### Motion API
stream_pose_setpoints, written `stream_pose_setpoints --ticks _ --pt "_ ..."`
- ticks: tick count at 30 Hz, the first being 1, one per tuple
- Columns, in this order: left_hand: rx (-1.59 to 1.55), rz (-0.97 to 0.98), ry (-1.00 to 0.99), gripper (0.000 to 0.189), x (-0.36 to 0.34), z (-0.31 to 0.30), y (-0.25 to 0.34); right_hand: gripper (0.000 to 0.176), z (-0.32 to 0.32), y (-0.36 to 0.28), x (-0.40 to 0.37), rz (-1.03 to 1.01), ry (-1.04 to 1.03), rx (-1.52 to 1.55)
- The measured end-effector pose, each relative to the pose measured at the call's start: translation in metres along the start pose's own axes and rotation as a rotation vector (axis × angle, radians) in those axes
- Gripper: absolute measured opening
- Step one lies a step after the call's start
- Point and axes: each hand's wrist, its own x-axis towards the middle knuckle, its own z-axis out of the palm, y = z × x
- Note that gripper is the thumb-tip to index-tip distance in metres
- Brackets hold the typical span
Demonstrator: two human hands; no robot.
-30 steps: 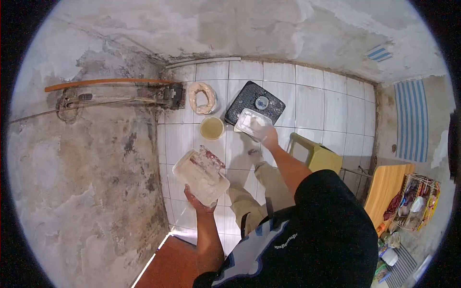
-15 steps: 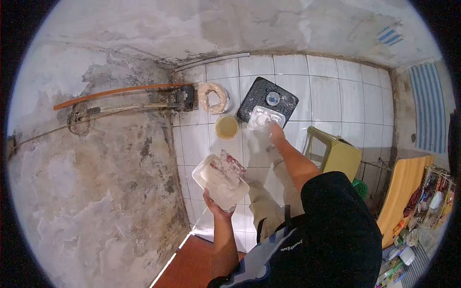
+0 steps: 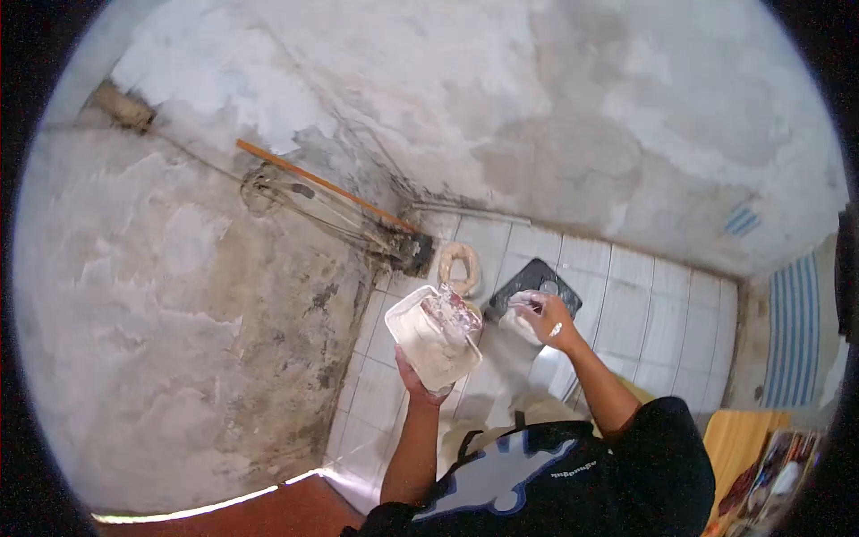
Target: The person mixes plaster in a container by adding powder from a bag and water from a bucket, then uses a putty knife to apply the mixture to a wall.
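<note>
My left hand (image 3: 419, 380) grips the lower edge of a white rectangular tray (image 3: 413, 329) holding off-white paste. A scraper with a reddish, paste-smeared blade (image 3: 452, 313) lies across the tray's upper right. My right hand (image 3: 550, 322), smeared with white, has its fingers drawn together above a white tub (image 3: 521, 327); what they hold, if anything, is hidden. The tub is partly covered by the hand, at the near edge of a black square surface (image 3: 565, 295). A small round container (image 3: 548, 287) sits on that surface.
A bucket with a beige rim (image 3: 459, 268) stands on the tiled floor, near the wall corner. An orange strip (image 3: 313, 179) runs along the stained left wall. At the lower right are a wooden board (image 3: 738, 443) and a cluttered rack (image 3: 787, 479).
The view has tilted up toward the walls. My right hand has risen from inside the white tub, its fingers now together. The tray in my left hand now overlaps the bucket area.
</note>
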Motion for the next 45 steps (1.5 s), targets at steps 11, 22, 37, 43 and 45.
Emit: stream_pose_setpoints --ticks 11,22,37,43,45 --pt "-0.202 0.144 -0.12 0.068 -0.021 0.069 0.042 0.042 0.027 -0.201 0.06 -0.087 -0.24 0.172" --pt "-0.208 0.491 -0.168 0.072 -0.09 0.053 0.122 0.037 0.14 -0.307 0.076 -0.533 -0.632 -0.44" --pt "-0.058 0.76 -0.022 0.069 -0.157 0.033 0.199 0.034 0.232 -0.375 0.04 -0.88 -0.774 -0.196" --pt "-0.077 0.78 0.006 0.069 -0.18 0.037 0.209 0.03 0.23 -0.413 0.041 -0.934 -0.588 -0.2" --pt "-0.066 0.813 -0.003 0.067 -0.184 0.033 0.213 0.03 0.236 -0.411 0.037 -0.922 -0.63 -0.283"
